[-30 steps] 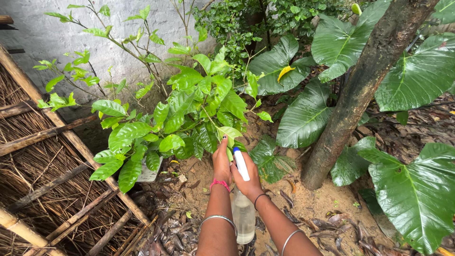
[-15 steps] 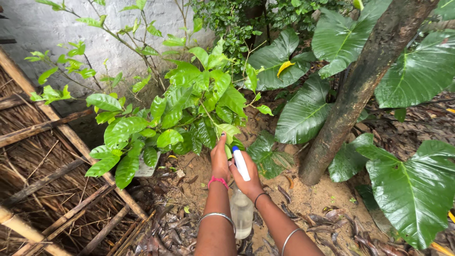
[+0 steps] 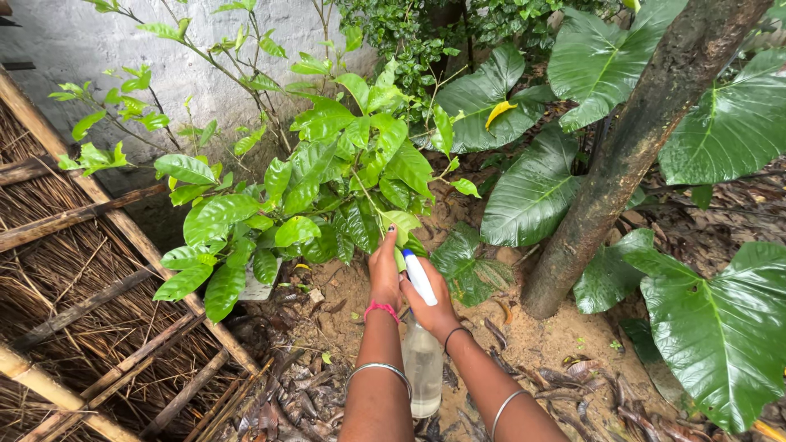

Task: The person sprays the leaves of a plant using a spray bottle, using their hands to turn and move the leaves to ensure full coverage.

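Note:
My right hand (image 3: 432,304) grips a clear spray bottle (image 3: 423,364) by its white and blue nozzle head (image 3: 418,276), which points at the shrub. My left hand (image 3: 384,266) reaches forward beside the nozzle, fingers together, touching a pale green leaf (image 3: 400,221) low on the leafy green shrub (image 3: 311,188). Both wrists wear bangles; the left one also carries a red thread. The bottle hangs between my forearms, and I cannot make out how much liquid is in it.
A leaning tree trunk (image 3: 622,155) rises at the right among very large leaves (image 3: 712,327). A thatch and bamboo panel (image 3: 82,303) fills the left. A whitish wall (image 3: 123,49) stands behind. Sandy soil with dead leaves (image 3: 557,352) lies below.
Both hands and the bottle stay in nearly the same place against the shrub. The view has shifted slightly, with the shrub's leaves a little lower and left.

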